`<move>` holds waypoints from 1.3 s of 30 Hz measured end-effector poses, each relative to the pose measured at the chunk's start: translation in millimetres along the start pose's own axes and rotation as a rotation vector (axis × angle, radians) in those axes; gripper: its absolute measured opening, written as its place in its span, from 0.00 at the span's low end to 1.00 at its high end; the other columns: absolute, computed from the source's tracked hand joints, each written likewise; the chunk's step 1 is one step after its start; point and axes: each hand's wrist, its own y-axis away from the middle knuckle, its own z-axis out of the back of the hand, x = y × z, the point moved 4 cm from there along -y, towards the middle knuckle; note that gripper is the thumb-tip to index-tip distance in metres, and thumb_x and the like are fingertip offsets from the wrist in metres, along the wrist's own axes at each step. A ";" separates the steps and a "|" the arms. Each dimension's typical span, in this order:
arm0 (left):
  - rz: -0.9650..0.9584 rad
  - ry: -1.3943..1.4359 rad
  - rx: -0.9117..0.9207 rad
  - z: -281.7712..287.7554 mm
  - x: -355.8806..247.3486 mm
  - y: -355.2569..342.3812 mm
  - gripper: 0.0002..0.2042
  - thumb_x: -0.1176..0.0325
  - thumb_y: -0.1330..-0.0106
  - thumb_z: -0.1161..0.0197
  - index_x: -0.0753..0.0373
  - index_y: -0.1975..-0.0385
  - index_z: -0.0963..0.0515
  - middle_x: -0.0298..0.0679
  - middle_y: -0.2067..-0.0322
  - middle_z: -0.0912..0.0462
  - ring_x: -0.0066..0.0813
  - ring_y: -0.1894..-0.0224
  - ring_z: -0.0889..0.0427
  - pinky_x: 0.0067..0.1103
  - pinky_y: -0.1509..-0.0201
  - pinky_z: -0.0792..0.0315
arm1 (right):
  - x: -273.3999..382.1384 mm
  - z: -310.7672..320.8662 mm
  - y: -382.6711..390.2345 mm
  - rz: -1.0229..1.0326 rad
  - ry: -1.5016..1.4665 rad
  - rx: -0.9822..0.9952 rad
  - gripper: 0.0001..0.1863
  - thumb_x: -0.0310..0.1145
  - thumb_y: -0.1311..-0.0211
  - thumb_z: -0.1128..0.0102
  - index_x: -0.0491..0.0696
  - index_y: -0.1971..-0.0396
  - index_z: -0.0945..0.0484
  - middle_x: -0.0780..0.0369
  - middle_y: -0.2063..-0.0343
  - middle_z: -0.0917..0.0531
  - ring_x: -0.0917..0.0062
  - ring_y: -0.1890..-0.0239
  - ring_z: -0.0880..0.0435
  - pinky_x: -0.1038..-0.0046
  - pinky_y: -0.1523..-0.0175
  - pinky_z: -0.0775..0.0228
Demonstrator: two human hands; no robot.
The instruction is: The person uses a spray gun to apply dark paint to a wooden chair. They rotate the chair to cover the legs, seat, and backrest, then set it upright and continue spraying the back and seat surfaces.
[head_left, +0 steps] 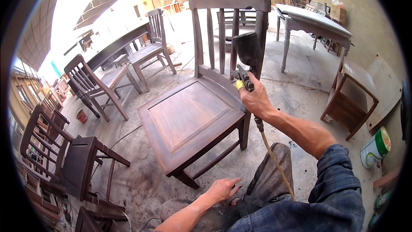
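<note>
Head view: the spray gun (244, 79) carries a dark cup (246, 49) on top; what is in the cup cannot be seen. A green-and-white bucket (374, 149) stands on the floor (296, 103) at the right, its contents hidden, and a small red bucket (81, 116) stands at the left, too small to read inside.

The right grip (256, 98) is closed around the spray gun, its fingers wrapped about the handle. The left grip (221, 190) holds nothing, its fingers loosely spread with the index stretched out, near the person's legs.

The right forearm reaches up and leftward from a plaid sleeve (337, 178), putting the gun before the right side of the chair's back. That chair (189, 111) stands upright in the middle, its panelled seat facing up. The left forearm enters low. A yellowish hose (274, 159) runs down from the gun.
</note>
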 end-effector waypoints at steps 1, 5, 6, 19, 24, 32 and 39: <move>0.009 -0.001 0.007 0.2 0.5 0.1 0.19 0.59 0.30 0.37 0.57 0.43 0.21 0.50 0.68 0.15 0.53 0.63 0.15 0.39 0.59 0.21 | -3.6 -2.2 2.8 -0.023 0.000 0.020 0.18 0.31 0.32 0.38 0.45 0.44 0.25 0.49 0.66 0.15 0.62 0.65 0.14 0.64 0.57 0.24; -0.007 0.007 -0.010 -0.4 -0.5 -1.2 0.18 0.58 0.29 0.37 0.57 0.43 0.21 0.50 0.67 0.14 0.53 0.61 0.15 0.39 0.58 0.21 | -15.0 -4.0 2.1 -0.003 -0.014 0.023 0.18 0.31 0.32 0.39 0.45 0.44 0.25 0.50 0.68 0.15 0.63 0.69 0.16 0.64 0.60 0.25; -0.001 0.005 -0.005 -0.5 0.2 -1.2 0.18 0.58 0.29 0.38 0.57 0.43 0.21 0.50 0.67 0.14 0.53 0.62 0.15 0.39 0.58 0.21 | -10.8 -3.0 -1.0 0.028 -0.024 0.013 0.18 0.31 0.32 0.39 0.44 0.44 0.25 0.50 0.68 0.15 0.63 0.69 0.16 0.64 0.60 0.26; 0.025 0.000 0.007 -4.2 4.1 1.3 0.19 0.56 0.29 0.38 0.55 0.42 0.22 0.50 0.69 0.15 0.52 0.63 0.15 0.40 0.59 0.21 | 83.9 43.1 -93.0 0.211 0.068 -0.087 0.14 0.32 0.28 0.43 0.39 0.51 0.23 0.59 0.72 0.19 0.76 0.75 0.21 0.68 0.71 0.29; -0.002 0.005 -0.012 -3.5 0.9 -0.8 0.19 0.56 0.29 0.38 0.55 0.42 0.22 0.50 0.70 0.16 0.53 0.64 0.15 0.40 0.59 0.21 | 93.3 50.3 -104.2 0.219 0.044 -0.145 0.15 0.32 0.29 0.42 0.41 0.48 0.23 0.57 0.71 0.17 0.75 0.73 0.19 0.68 0.67 0.27; -0.003 -0.014 -0.004 0.7 0.6 -0.2 0.19 0.57 0.29 0.38 0.57 0.43 0.22 0.50 0.70 0.16 0.53 0.64 0.15 0.40 0.59 0.21 | 38.4 17.1 -43.4 0.073 0.035 -0.011 0.17 0.31 0.29 0.41 0.43 0.44 0.24 0.52 0.68 0.15 0.68 0.69 0.16 0.65 0.64 0.25; -0.001 0.003 -0.029 -0.9 0.3 -0.8 0.18 0.58 0.30 0.37 0.56 0.43 0.21 0.50 0.70 0.15 0.52 0.64 0.15 0.40 0.59 0.21 | -16.6 -4.9 -4.7 -0.044 0.089 0.063 0.16 0.31 0.31 0.40 0.44 0.46 0.24 0.49 0.66 0.14 0.62 0.68 0.14 0.64 0.60 0.24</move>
